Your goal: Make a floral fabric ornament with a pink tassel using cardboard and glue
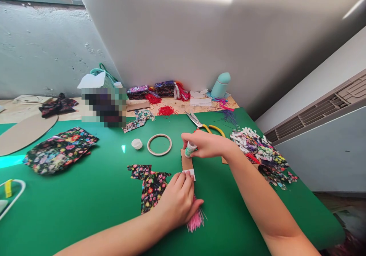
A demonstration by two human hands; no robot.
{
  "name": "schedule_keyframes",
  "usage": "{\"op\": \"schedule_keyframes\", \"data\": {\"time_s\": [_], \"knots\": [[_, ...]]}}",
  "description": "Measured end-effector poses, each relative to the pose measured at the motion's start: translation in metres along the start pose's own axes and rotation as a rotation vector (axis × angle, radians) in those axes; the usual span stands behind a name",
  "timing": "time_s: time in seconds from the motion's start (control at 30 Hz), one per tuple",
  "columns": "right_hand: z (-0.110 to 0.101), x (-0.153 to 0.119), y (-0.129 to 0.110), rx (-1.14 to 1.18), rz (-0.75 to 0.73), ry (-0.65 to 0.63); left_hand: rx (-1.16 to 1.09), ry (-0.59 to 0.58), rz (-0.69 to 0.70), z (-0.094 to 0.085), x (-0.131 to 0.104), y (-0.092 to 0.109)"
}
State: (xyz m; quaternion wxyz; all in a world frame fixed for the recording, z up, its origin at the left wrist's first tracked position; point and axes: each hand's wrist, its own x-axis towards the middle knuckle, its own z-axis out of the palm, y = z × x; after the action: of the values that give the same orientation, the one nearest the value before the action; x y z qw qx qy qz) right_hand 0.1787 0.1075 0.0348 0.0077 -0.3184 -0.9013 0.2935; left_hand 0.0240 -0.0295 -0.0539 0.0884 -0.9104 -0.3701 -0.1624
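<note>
My right hand (pixel 197 143) is closed round a white and green glue stick (pixel 188 150), its lower end against a brown cardboard strip (pixel 187 162). Fingers together and curled, my left hand (pixel 178 198) holds down the near end of that strip, over a white paper band (pixel 192 174); its thumb points right. A pink tassel (pixel 195 219) shows beneath the left palm, its upper part hidden. Left of this hand lies black floral fabric (pixel 151 189), partly covered by the hand. A white cap (pixel 137 144) and a roll of tape (pixel 149 150) rest beyond the fabric.
Scissors (pixel 197 121) with yellow handles lie beyond my right hand. Scraps (pixel 260 147) are heaped at the right. Floral fabric (pixel 61 149) and a cardboard oval (pixel 27 134) lie left. Along the wall are red thread (pixel 166 111) and a turquoise bottle (pixel 221 85).
</note>
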Motion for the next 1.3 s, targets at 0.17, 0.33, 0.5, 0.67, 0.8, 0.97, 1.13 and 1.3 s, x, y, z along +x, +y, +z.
{"op": "schedule_keyframes", "data": {"time_s": [0.17,0.33,0.5,0.67,0.8,0.97,1.13,1.3], "knots": [[0.001,0.000,-0.005,-0.017,-0.016,-0.002,0.016,0.012,0.006,0.000,0.000,0.000],[0.001,-0.001,-0.002,0.052,-0.007,-0.041,0.019,0.016,0.010,0.000,0.000,-0.001],[0.001,0.000,-0.001,0.044,-0.008,-0.011,0.016,0.016,0.008,0.001,0.000,-0.001],[0.002,-0.002,-0.005,0.059,-0.055,-0.095,0.020,0.012,0.007,0.001,0.000,-0.001],[0.001,-0.001,-0.007,0.035,-0.046,-0.056,0.013,0.025,0.003,0.000,0.001,-0.001],[0.003,-0.001,-0.007,-0.031,-0.114,-0.086,0.017,0.029,0.005,0.000,0.000,0.000],[0.004,-0.001,-0.008,-0.009,-0.096,-0.082,0.021,0.027,0.008,0.000,0.000,-0.001],[0.004,0.000,-0.010,-0.066,-0.118,-0.062,0.022,0.027,0.014,-0.001,0.001,-0.001]]}}
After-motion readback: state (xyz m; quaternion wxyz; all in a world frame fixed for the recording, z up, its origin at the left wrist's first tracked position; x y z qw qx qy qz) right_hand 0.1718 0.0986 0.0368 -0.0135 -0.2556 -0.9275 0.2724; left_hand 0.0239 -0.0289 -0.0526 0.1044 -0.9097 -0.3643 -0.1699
